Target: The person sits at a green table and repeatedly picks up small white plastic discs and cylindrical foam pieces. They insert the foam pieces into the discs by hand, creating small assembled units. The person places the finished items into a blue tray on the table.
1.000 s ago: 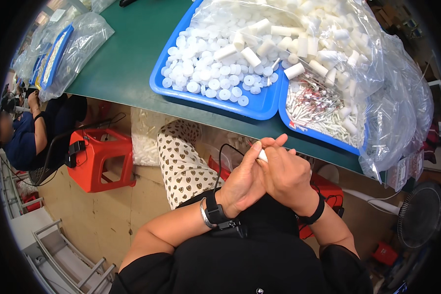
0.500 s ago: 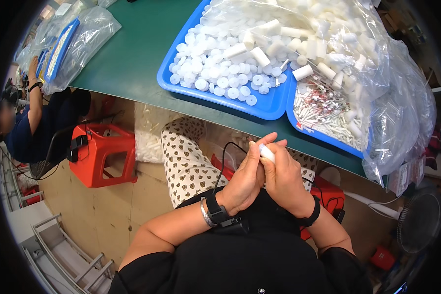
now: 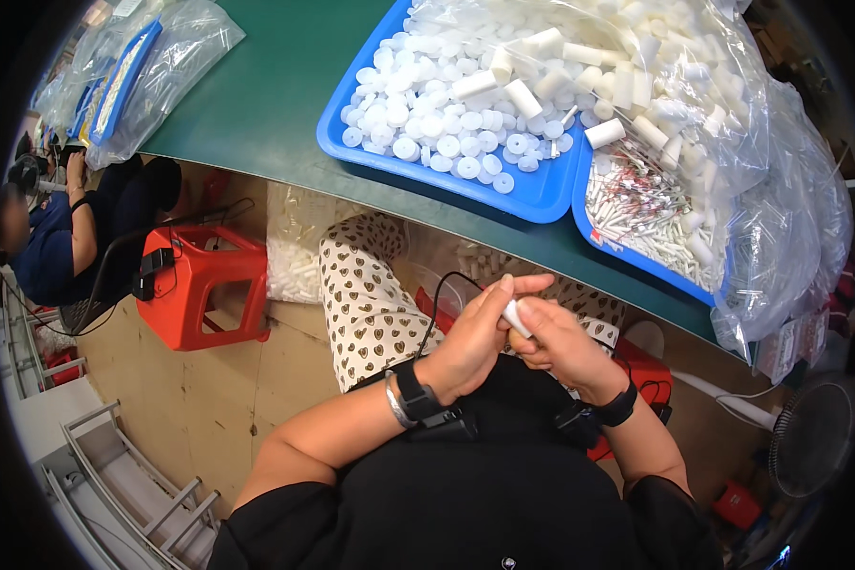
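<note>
Above my lap, my left hand [image 3: 470,347] and my right hand [image 3: 572,350] meet. A short white cylinder [image 3: 517,319] is pinched between the thumb and fingers of my right hand, lying tilted, its upper end against my left hand. The left forefinger points to the right and the left thumb stands beside it; the other left fingers curl in, and what they hold, if anything, is hidden. Ahead on the table, a blue tray [image 3: 548,201] bears many small translucent white discs [image 3: 427,119] and larger white cylinders [image 3: 606,133].
A second blue tray [image 3: 657,270] holds thin white pieces with reddish wires. Clear plastic bags [image 3: 779,218] drape over the right side of the green table [image 3: 247,104]. At left stand a red stool [image 3: 176,304] and a seated co-worker [image 3: 57,247]; a fan [image 3: 812,437] is at right.
The white cylinder has tilted and shows more of its side. My right hand has shifted slightly lower and to the right. The left forefinger is straighter. The whole view has shifted a little.
</note>
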The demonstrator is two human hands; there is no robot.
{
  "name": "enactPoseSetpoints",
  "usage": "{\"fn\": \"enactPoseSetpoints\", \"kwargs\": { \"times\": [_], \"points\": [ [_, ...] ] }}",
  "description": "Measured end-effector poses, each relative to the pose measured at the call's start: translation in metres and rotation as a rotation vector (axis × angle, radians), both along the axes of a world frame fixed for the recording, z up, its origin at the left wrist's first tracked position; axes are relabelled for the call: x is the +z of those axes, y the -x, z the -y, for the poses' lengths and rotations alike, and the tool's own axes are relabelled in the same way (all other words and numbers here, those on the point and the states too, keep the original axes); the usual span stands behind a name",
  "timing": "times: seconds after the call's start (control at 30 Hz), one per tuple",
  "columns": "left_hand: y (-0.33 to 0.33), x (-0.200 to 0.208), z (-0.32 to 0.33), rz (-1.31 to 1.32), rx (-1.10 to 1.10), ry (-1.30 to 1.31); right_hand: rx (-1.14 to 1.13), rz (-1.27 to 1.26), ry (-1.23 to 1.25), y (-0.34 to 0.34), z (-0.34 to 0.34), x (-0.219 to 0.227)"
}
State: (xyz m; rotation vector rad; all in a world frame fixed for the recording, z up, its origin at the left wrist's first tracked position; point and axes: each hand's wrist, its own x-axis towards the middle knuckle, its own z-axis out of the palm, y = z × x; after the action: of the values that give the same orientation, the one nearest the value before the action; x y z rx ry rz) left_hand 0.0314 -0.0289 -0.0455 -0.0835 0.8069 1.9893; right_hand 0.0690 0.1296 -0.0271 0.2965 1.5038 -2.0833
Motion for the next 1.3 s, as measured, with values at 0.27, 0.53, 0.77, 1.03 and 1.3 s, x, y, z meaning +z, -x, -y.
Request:
{"fn": "enactPoseSetpoints", "kwargs": {
  "times": [0.27,0.53,0.77,1.03,1.3],
  "points": [
    [-0.014,-0.049,-0.003,0.334,0.082,0.189,0.384,-0.569,-1.168,-0.005,0.019,-0.022],
    [-0.002,-0.054,0.018,0.341,0.188,0.356,0.41,-0.552,-1.346,0.01,-0.009,-0.036],
    [0.038,0.032,0.018,-0.643,0.074,0.441,-0.013,-1.116,-1.349,0.016,-0.048,0.062],
    [0.117,0.055,-0.018,-1.876,0.294,0.969,0.019,-1.133,-1.687,0.049,-0.111,0.063],
    [0.139,0.054,-0.033,-1.804,0.132,1.078,0.034,-1.22,-1.627,0.048,-0.12,0.06]
  ]
}}
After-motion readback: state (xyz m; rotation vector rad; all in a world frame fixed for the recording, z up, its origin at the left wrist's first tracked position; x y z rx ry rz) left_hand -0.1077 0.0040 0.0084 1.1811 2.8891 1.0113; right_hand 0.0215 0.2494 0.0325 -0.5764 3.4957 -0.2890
